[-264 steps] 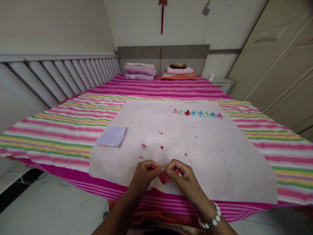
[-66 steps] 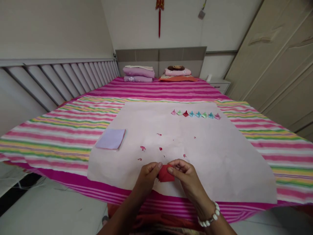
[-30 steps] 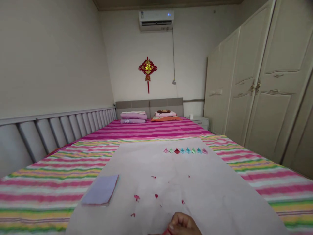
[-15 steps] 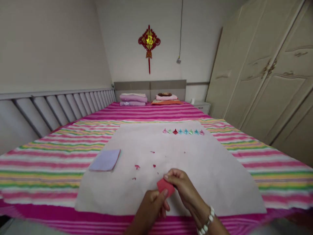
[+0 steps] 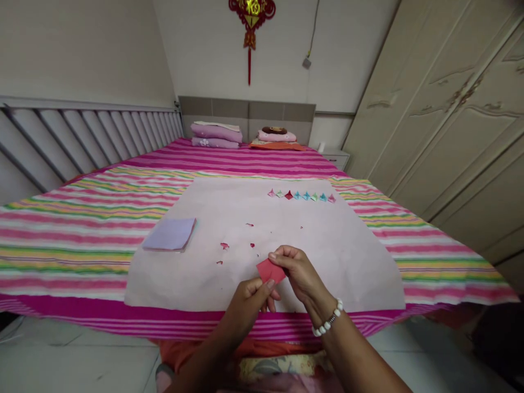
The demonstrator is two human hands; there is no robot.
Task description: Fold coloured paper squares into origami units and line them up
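Desk: "What does the head view show of the room?"

Photographer: "A bedroom, with a striped bed cover (image 5: 61,234) spread around a pale sheet (image 5: 339,256); beyond the sheet's far edge, folded bedding (image 5: 215,134) is stacked in front of a grey headboard (image 5: 225,112); a red ornament (image 5: 250,22) hangs on the wall farther past the sheet; a cream wardrobe (image 5: 442,120) stands off to the sheet's right."

Desk: "And the hands?"

Photographer: "Both are over the near part of the sheet, sharing one small piece of red paper (image 5: 271,271); the left hand (image 5: 248,297) pinches its lower edge, thumb on top; the right hand (image 5: 297,270) pinches its upper right side, thumb near the corner; a white beaded bracelet (image 5: 326,326) circles the right wrist; whether the paper touches the sheet, I cannot tell."

Desk: "What else lies on the sheet?"

Photographer: "On its left side, a stack of square papers (image 5: 170,234), lavender uppermost; about its middle, several red scraps (image 5: 224,246), scattered and well apart; near its far right corner, a row of eight folded paper shapes (image 5: 306,195) in pink, green, red and blue, set side by side."
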